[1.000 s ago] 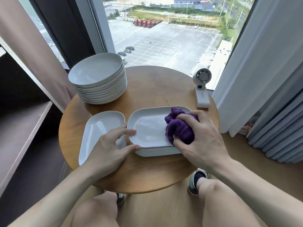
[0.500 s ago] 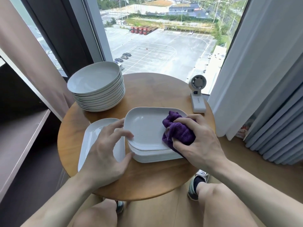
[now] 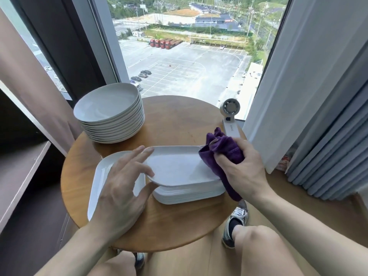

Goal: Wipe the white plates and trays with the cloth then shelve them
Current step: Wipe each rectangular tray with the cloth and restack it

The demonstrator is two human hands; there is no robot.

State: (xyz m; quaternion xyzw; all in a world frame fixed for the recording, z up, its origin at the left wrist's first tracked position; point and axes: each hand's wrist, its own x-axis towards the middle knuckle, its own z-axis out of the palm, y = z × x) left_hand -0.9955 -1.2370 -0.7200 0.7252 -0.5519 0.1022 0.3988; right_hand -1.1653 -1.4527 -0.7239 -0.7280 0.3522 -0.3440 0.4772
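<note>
1 raised tray (image 3: pixel 179 166) is held tilted just above 1 tray stack (image 3: pixel 189 194), whose count cannot be made out. Left of the stack, 1 single tray (image 3: pixel 99 176) is partly hidden by the left hand (image 3: pixel 123 188), whose thumb and spread fingers pinch the raised tray. 1 purple cloth (image 3: pixel 223 154) is clenched in the right hand (image 3: pixel 245 166) at the raised tray's right end.

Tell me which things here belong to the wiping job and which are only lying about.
Job: purple cloth in the right hand; top tray held by the left hand; tray stack under it; single tray; stack of round plates.
Lying about: small white fan; curtains.
</note>
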